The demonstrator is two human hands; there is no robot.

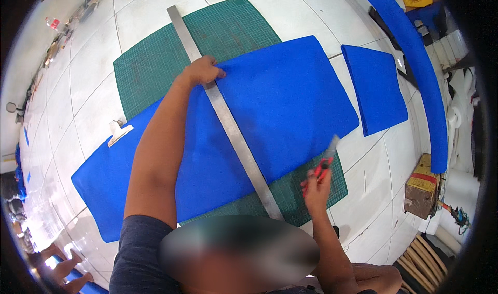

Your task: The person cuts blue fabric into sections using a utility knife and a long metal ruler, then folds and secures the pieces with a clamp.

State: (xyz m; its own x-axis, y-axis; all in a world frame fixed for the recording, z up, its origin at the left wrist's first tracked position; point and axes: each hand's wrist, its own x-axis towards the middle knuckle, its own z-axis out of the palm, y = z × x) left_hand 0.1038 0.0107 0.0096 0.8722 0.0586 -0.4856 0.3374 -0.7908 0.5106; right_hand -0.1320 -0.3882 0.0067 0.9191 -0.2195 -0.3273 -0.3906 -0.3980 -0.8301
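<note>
A large blue sheet lies slantwise over a green cutting mat, which shows beyond its far edge and again under its near edge. Across both runs a long steel ruler, from the far left down to the near middle. My left hand is closed over the ruler at the sheet's far edge, holding it down. In my right hand is a red utility knife, its blade out and pointing away from me near the sheet's right near edge. A blurred patch hides the bottom middle.
At the sheet's left far edge sits a white clip. A smaller blue piece lies to the right on the white tiled floor. Beyond it curves a long blue strip, with a taped box at its near end.
</note>
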